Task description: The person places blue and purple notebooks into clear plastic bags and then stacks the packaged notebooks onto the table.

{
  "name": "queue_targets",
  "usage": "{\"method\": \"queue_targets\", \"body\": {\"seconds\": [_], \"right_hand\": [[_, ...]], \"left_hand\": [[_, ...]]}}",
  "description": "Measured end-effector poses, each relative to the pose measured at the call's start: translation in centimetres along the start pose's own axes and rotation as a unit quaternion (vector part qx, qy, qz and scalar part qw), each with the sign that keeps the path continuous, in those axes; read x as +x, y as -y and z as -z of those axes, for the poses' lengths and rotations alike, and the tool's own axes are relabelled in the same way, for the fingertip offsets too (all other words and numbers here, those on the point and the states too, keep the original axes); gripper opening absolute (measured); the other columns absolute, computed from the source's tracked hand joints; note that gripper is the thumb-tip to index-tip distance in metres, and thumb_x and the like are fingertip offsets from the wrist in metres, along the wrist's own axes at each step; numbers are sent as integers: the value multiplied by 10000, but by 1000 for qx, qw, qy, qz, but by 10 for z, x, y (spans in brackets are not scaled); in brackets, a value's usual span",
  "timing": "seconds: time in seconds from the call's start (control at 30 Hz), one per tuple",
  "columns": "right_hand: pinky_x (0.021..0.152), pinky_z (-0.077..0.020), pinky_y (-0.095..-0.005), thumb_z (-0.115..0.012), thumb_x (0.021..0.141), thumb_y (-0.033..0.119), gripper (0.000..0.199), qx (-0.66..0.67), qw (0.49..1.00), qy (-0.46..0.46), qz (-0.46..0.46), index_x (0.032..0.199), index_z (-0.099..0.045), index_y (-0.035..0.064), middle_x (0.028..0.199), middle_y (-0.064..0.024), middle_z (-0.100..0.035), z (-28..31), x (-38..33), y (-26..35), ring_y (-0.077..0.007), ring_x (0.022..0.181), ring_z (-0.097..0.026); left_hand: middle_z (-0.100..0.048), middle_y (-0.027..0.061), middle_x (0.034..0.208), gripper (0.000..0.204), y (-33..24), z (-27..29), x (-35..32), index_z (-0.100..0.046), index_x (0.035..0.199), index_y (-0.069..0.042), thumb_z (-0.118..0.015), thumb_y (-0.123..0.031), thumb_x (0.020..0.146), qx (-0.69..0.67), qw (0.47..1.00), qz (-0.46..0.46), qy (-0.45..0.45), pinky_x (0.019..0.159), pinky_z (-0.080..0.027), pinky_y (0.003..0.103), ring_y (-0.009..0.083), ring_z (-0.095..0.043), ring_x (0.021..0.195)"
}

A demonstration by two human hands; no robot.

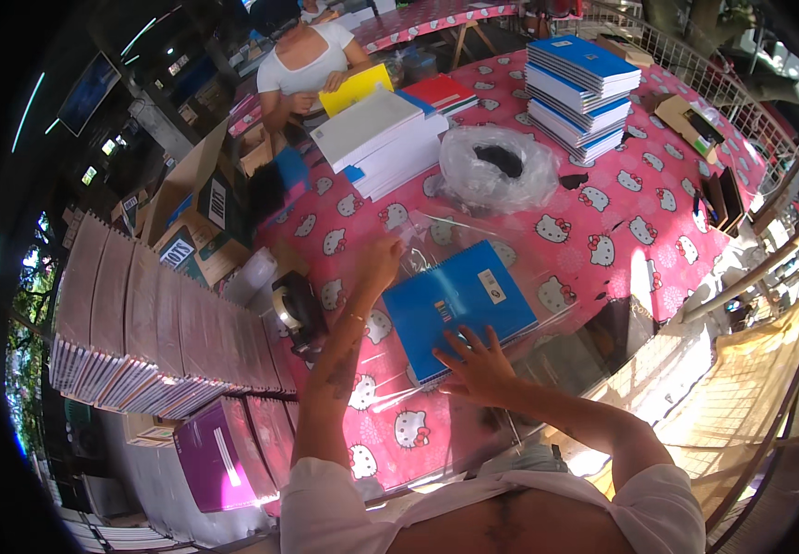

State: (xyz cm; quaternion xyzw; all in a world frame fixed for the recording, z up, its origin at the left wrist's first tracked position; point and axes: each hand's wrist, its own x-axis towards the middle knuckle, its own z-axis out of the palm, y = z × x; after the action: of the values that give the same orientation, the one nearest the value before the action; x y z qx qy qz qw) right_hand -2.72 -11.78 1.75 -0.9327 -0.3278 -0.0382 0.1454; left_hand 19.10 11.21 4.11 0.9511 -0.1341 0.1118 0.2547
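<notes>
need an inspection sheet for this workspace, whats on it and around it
surface: table under a pink cartoon-cat cloth
job's things: blue notebook lying inside a clear plastic sleeve
clutter: stacked blue notebooks, white book pile, crumpled clear bag, tape dispenser
grips: left hand on the sleeve's far edge; right hand flat on the notebook's near edge
cables: nothing seen
surroundings: row of wrapped books at left, another person seated across

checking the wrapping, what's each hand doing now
left hand: grips the clear plastic wrap
right hand: open, fingers spread on the blue notebook
</notes>
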Motion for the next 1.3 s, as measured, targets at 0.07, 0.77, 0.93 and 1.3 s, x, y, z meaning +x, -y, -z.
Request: {"method": "queue_targets", "body": {"seconds": [0.07,0.77,0.93,1.3], "right_hand": [[1093,-233,-703,-559,884,621,685,-6,1000,6,-10,1444,-471,236,1537,-143,-364,3,-1,1,-384,1425,-321],[1059,-302,-691,-636,851,569,667,11,1000,-20,21,1422,-501,251,1500,-110,-407,6,-1,3,-346,1417,-340],[1061,-293,-698,-629,852,578,703,16,999,-9,27,1446,-462,243,1513,-119,-392,5,-2,0,-359,1416,-340],[985,-308,-743,-632,824,623,720,-1,997,-40,73,1421,-488,247,1494,-128,-398,-11,3,-18,-370,1387,-375]], "left_hand": [[-675,182,895,237,1,-33,31,-671,988,-42,-561,-247,946,4,999,-33,22,776,-515,503,390,-653,906],[-722,83,884,323,24,14,70,-695,924,-73,-754,-366,803,-59,996,43,58,725,-525,359,198,-685,801],[-716,64,848,253,-9,35,66,-706,938,-110,-679,-345,846,-102,984,77,122,690,-528,375,208,-688,771],[-704,156,912,163,-119,10,-79,-704,988,-61,-608,-162,903,24,997,-46,58,761,-535,456,350,-679,865]]}}
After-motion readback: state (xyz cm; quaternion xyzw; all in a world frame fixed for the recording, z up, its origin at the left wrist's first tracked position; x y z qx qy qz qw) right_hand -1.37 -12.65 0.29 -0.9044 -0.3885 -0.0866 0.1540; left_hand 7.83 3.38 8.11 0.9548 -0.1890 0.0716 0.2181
